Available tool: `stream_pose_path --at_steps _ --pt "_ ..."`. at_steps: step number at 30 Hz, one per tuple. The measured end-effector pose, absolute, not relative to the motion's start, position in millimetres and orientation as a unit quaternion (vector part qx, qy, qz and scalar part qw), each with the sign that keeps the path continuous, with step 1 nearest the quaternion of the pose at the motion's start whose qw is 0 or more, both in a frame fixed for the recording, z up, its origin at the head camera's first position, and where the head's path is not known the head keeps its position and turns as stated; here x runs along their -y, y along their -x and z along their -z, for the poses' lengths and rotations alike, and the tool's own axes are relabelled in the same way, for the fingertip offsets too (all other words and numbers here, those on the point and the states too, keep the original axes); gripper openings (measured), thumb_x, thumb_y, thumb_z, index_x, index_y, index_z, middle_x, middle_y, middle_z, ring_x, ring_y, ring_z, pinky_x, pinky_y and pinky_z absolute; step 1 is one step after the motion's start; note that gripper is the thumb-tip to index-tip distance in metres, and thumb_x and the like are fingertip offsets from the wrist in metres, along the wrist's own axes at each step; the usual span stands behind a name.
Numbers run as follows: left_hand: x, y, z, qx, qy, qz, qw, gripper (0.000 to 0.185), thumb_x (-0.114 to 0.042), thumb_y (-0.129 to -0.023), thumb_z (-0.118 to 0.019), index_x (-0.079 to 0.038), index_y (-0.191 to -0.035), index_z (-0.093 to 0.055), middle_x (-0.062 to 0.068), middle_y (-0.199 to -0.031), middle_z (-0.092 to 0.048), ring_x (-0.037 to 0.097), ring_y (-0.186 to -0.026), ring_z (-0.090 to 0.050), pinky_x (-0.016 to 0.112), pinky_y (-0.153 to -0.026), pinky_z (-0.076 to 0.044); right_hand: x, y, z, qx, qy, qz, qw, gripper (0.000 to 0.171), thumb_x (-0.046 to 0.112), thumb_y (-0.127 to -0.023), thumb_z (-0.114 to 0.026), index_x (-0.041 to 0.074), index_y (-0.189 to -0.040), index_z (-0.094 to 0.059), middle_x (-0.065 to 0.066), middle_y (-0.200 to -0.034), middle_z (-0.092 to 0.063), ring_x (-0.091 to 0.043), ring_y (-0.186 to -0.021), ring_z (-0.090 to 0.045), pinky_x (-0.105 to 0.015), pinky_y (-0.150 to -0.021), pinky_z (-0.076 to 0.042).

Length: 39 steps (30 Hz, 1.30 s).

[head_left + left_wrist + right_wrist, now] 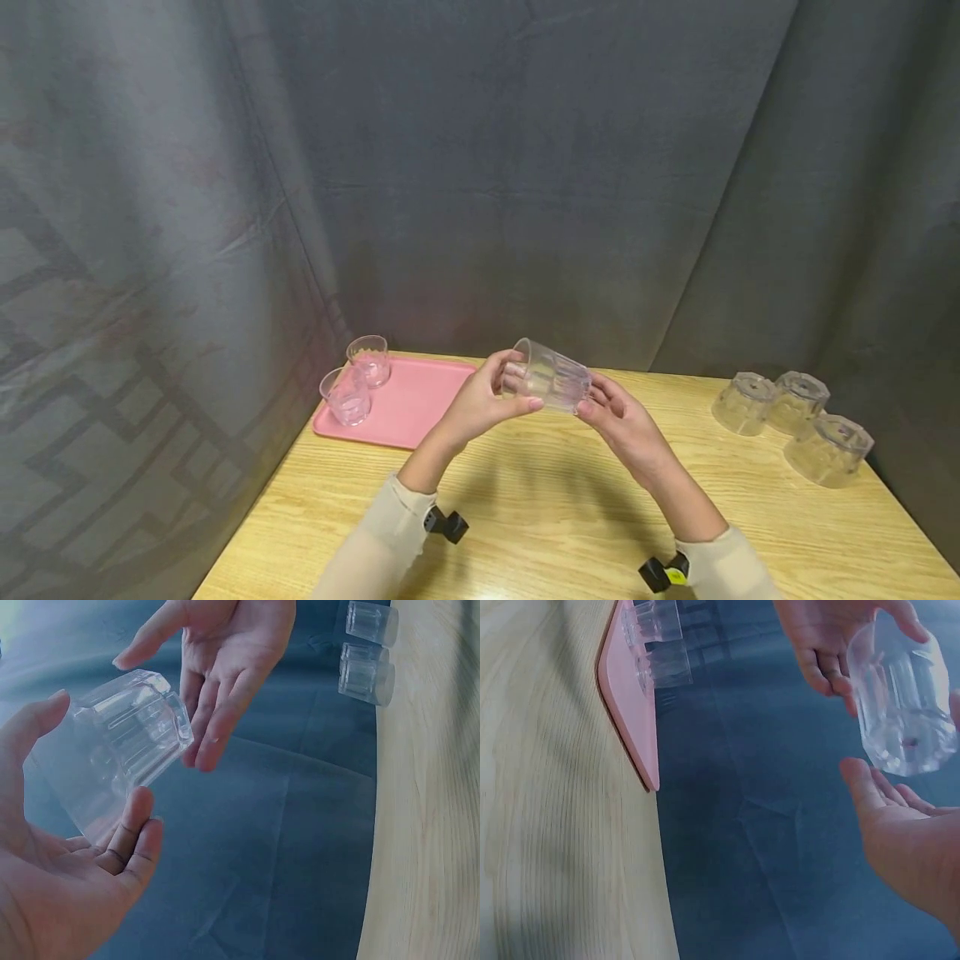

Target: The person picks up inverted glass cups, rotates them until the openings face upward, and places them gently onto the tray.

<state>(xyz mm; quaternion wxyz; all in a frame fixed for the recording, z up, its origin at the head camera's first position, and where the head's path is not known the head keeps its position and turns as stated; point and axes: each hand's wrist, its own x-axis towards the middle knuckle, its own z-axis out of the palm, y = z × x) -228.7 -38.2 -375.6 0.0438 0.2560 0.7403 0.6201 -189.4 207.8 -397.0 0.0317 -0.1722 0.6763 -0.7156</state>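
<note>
A clear plastic cup point(551, 379) is held in the air over the table, tipped on its side with its rim toward the left and its faceted base toward the right. My left hand point(480, 400) grips it near the rim, thumb on one side and fingers on the other. Close at the base is my right hand point(630, 429). In the left wrist view the fingers of that right hand point(232, 667) are extended beside the base of the cup point(112, 750), not wrapped round it.
At the left a pink tray point(423, 400) bears two upright clear cups, a nearer cup point(350, 400) and a farther cup point(369, 362). Three upside-down cups point(828, 452) stand at the right of the wooden table point(540, 517). Grey curtain point(487, 167) hangs behind and at the sides.
</note>
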Motion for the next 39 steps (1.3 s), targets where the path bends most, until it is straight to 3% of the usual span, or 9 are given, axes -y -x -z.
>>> stream_pose_path --at_steps 9,19,28,39 --pt "52.7 232.2 376.6 -0.761 -0.240 -0.602 0.036 0.078 -0.032 -0.081 -0.085 -0.012 -0.146 -0.046 0.005 -0.121 -0.062 0.018 -0.107 -0.063 0.038 -0.091 -0.053 -225.3 192.8 395.4 -0.686 0.192 0.701 0.018 0.058 0.013 -0.105 -0.055 -0.008 -0.151 -0.028 -0.011 -0.142 -0.052 -0.011 -0.124 -0.061 -0.027 -0.103 -0.050" --pt "66.8 240.3 378.4 -0.792 -0.217 -0.571 0.014 0.076 -0.033 -0.080 -0.085 -0.012 -0.143 -0.049 0.005 -0.119 -0.064 0.019 -0.107 -0.063 0.040 -0.093 -0.054 -248.9 195.5 394.8 -0.718 0.191 0.669 -0.007 0.052 0.017 -0.105 -0.055 -0.003 -0.149 -0.036 0.002 -0.137 -0.057 -0.010 -0.124 -0.062 -0.028 -0.101 -0.051" --pt "82.5 245.2 376.5 -0.802 -0.194 -0.565 0.004 0.074 -0.033 -0.079 -0.086 -0.012 -0.140 -0.050 0.007 -0.117 -0.063 0.020 -0.106 -0.061 0.039 -0.094 -0.053 -270.4 196.9 393.6 -0.762 0.172 0.624 -0.021 0.053 0.019 -0.105 -0.056 -0.004 -0.149 -0.037 0.008 -0.134 -0.057 -0.003 -0.120 -0.062 -0.021 -0.098 -0.051" --pt "99.2 252.4 382.0 -0.829 -0.174 -0.531 -0.010 0.081 -0.035 -0.078 -0.087 -0.005 -0.142 -0.048 0.007 -0.112 -0.063 0.019 -0.101 -0.062 0.036 -0.089 -0.053 -296.7 201.0 396.8 -0.791 0.148 0.593 -0.015 0.056 0.023 -0.106 -0.056 -0.006 -0.150 -0.036 0.016 -0.127 -0.059 0.002 -0.114 -0.063 -0.015 -0.093 -0.051"
